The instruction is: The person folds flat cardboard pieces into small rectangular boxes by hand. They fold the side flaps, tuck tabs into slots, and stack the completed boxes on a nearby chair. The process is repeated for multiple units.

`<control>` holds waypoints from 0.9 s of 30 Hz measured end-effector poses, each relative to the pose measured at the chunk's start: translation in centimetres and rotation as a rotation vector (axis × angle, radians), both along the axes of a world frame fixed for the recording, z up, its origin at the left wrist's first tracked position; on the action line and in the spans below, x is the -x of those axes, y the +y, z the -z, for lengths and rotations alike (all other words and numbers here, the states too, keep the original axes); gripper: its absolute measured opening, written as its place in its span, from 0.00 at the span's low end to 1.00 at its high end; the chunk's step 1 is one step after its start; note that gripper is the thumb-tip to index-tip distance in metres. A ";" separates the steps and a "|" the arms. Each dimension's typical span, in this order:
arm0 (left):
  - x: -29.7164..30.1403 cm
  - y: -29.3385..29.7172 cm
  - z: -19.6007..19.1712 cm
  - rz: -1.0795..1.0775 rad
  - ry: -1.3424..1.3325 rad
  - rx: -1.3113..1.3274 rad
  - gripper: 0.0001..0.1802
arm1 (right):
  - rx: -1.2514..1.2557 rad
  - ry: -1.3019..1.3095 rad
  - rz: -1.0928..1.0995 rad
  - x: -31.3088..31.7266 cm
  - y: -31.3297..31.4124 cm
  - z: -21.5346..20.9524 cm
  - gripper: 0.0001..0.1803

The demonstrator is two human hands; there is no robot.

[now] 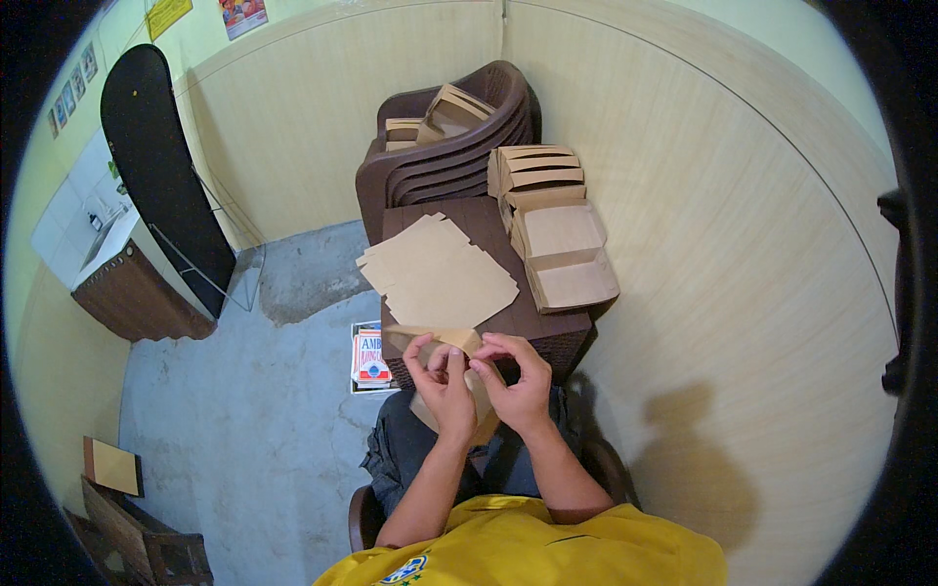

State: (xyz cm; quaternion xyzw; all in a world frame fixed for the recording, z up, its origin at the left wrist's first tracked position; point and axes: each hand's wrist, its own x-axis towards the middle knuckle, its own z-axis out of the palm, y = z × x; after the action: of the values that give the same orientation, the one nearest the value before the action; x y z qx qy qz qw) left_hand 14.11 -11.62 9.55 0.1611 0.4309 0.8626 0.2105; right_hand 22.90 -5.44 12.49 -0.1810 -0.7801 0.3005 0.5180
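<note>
Above my lap, both hands are closed on a brown cardboard box (pixel 418 335), partly folded, with one strip-like side raised along its far edge. My left hand (pixel 447 393) grips that side from the left, thumb and fingers pinched on the card. At the corner to the right, my right hand (pixel 518 386) pinches the box with its fingertips. Its lower part shows between my wrists; my hands hide much of the rest. Just beyond them, flat notched cardboard blanks (pixel 445 269) lie in a pile on the brown table (pixel 503 234).
Folded cardboard trays (pixel 567 230) stand stacked along the table's right side, near the wall. More cardboard boxes (pixel 454 109) rest on stacked brown plastic chairs (pixel 445 166) behind the table. A printed carton (pixel 371 359) sits on the floor left of it. An ironing board (pixel 161 166) leans at the far left.
</note>
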 end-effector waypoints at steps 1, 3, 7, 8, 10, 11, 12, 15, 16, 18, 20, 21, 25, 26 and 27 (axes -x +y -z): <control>0.2 -0.2 -0.2 0.038 -0.060 0.039 0.43 | 0.040 0.050 -0.016 -0.1 0.2 0.4 0.32; 0.1 -0.6 -0.8 0.000 0.316 0.136 0.45 | 0.354 0.194 -0.199 -0.2 0.7 1.0 0.30; 1.4 -2.6 -2.6 0.142 0.735 0.301 0.52 | 0.899 0.399 -0.503 -2.1 3.0 0.7 0.41; 1.8 -2.9 -3.0 0.172 0.905 0.325 0.53 | 0.973 0.455 -0.569 -2.5 3.8 0.4 0.47; 2.0 -3.4 -3.2 0.199 1.249 0.372 0.54 | 0.790 0.373 -0.396 -2.6 4.9 0.0 0.52; 2.0 -3.5 -3.2 0.238 1.342 0.380 0.53 | 0.705 0.345 -0.310 -2.6 5.4 -0.2 0.55; 1.9 -3.6 -3.1 0.296 1.423 0.389 0.52 | 0.660 0.410 -0.286 -2.5 6.1 -0.3 0.56; 1.6 -3.8 -2.6 0.356 1.459 0.478 0.52 | 0.521 0.331 -0.064 -3.6 7.1 -0.2 0.42; 1.7 -3.8 -2.5 0.415 1.433 0.524 0.53 | 0.523 0.308 0.018 -3.9 7.6 -0.1 0.37; 2.1 -3.9 -2.3 0.504 1.298 0.519 0.51 | 0.499 0.270 0.115 -4.0 8.1 0.3 0.28; 2.1 -3.6 -2.0 0.517 1.143 0.478 0.48 | 0.518 0.212 0.180 -3.9 7.9 0.9 0.21; 2.1 -3.0 -1.9 0.477 1.071 0.433 0.46 | 0.271 0.332 0.220 -3.1 7.6 1.2 0.16; 1.0 -0.2 -1.6 0.467 0.416 0.205 0.25 | -0.022 0.181 0.381 -2.3 5.4 1.6 0.15; 0.8 0.5 -1.7 0.471 0.239 0.155 0.22 | -0.060 0.195 0.360 -1.9 4.8 1.5 0.16; 0.9 1.1 -1.9 0.494 0.079 0.127 0.20 | -0.077 0.201 0.342 -1.6 4.2 1.4 0.18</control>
State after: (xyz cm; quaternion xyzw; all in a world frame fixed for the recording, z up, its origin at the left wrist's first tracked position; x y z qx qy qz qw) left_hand 13.25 -10.56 11.44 0.2813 0.4399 0.7492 0.4074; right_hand 24.51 -1.27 11.04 -0.2600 -0.6931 0.1949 0.6435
